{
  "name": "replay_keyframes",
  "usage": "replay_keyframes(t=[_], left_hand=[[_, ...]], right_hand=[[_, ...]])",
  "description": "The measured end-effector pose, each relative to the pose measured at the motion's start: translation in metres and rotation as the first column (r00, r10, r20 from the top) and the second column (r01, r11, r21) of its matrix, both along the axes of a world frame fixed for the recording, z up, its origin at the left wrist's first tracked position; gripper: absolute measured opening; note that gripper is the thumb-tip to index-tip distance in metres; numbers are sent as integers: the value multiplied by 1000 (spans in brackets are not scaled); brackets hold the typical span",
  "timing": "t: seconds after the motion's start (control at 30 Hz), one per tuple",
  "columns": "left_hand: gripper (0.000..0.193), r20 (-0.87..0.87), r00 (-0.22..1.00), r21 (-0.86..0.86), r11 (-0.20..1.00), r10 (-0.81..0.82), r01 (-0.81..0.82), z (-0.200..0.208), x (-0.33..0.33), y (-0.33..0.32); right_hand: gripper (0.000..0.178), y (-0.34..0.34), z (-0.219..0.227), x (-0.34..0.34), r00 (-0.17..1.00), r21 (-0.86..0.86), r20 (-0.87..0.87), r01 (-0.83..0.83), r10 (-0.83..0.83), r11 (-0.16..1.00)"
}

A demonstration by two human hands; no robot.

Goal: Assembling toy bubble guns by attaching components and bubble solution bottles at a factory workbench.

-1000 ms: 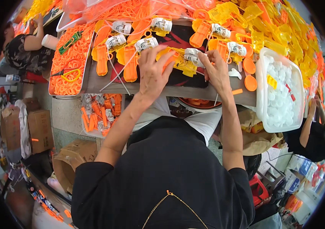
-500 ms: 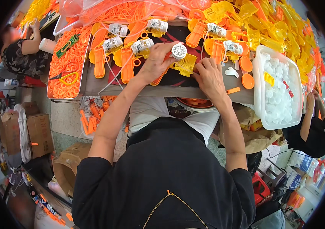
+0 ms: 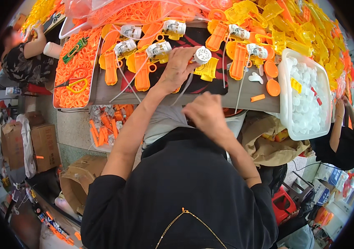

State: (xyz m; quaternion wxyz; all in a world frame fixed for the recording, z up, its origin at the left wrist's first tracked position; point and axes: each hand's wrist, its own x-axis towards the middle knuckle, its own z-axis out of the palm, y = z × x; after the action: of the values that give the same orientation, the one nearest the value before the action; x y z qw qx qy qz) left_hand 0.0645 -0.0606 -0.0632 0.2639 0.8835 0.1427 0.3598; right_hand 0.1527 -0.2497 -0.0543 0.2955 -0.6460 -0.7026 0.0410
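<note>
My left hand (image 3: 176,69) is closed around a toy gun body at the middle of the table's near edge. A round white fan-like part (image 3: 202,55) sticks out past its fingers, and a clear yellow shell piece (image 3: 207,69) shows beside it. A thin pale tube (image 3: 182,93) hangs below that hand. My right hand (image 3: 206,114) is apart from the toy, over my lap just below the table edge; motion smears its fingers, and what they hold, if anything, is hidden. Several orange and yellow toy gun bodies (image 3: 141,70) with white parts lie on both sides.
At left stands a tray (image 3: 91,89) of orange rings with scissors (image 3: 77,85) on top. A white tub (image 3: 285,99) of translucent caps is at right. Orange discs (image 3: 273,88) lie beside it. Yellow shells (image 3: 309,29) pile up behind. Co-workers sit at both sides.
My right hand has let go of the yellow shell piece and moved down and left, off the table. My left hand has shifted slightly right with the toy.
</note>
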Motion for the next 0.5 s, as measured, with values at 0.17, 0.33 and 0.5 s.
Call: replay_keyframes(t=[0.17, 0.33, 0.5], left_hand=[[45, -39, 999, -5, 999, 34, -34, 4, -8, 0], [48, 12, 1000, -2, 1000, 8, -8, 1, -2, -2], [48, 19, 1000, -24, 1000, 12, -12, 3, -2, -3]], right_hand=[[13, 46, 12, 27, 852, 67, -161, 512, -497, 856], [17, 72, -11, 29, 820, 113, -57, 572, -569, 813], [14, 69, -15, 29, 840, 103, -256, 515, -478, 851]])
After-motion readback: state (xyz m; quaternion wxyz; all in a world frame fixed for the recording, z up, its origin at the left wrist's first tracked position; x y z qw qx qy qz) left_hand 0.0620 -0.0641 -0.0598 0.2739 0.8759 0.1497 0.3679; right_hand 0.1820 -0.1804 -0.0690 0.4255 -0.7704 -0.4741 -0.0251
